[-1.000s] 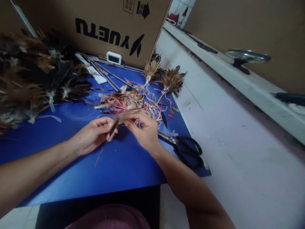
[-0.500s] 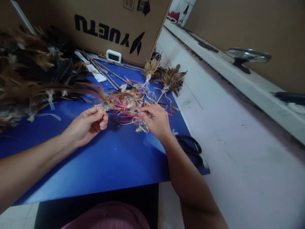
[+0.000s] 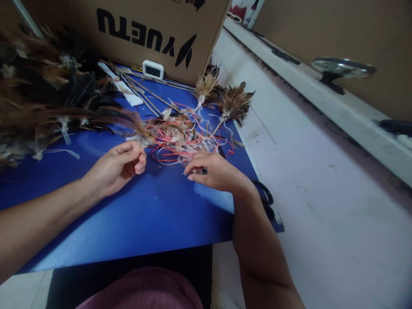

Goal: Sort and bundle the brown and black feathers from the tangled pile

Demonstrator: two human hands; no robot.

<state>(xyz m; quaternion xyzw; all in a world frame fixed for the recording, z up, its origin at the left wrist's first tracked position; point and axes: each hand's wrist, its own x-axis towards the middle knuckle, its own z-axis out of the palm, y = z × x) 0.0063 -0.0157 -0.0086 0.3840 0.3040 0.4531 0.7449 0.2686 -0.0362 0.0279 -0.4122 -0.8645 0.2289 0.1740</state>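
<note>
My left hand (image 3: 120, 165) is closed in a pinch above the blue tabletop (image 3: 144, 214). A brown feather (image 3: 139, 131) with a fluffy base rises from its fingertips. To the right, my right hand (image 3: 214, 171) hovers over the near edge of a tangled pile, thumb and fingers slightly apart. Nothing held shows between them. Red and clear plastic strips (image 3: 167, 150) make up much of that pile, mixed with small brown feathers (image 3: 180, 128). Black-handled scissors (image 3: 265, 193) lie partly hidden behind my right forearm.
A large heap of dark and brown feathers (image 3: 48, 90) covers the left side. Two feather bundles on sticks (image 3: 236, 101) lie at the back right. Behind are thin sticks (image 3: 144, 96), a white digital timer (image 3: 153, 70) and a cardboard box (image 3: 141, 34). A white wall (image 3: 315, 184) borders the right.
My right hand has moved toward me and slightly right from the strips, its fingers spreading a little. My left hand stays pinched on the feather in nearly the same place.
</note>
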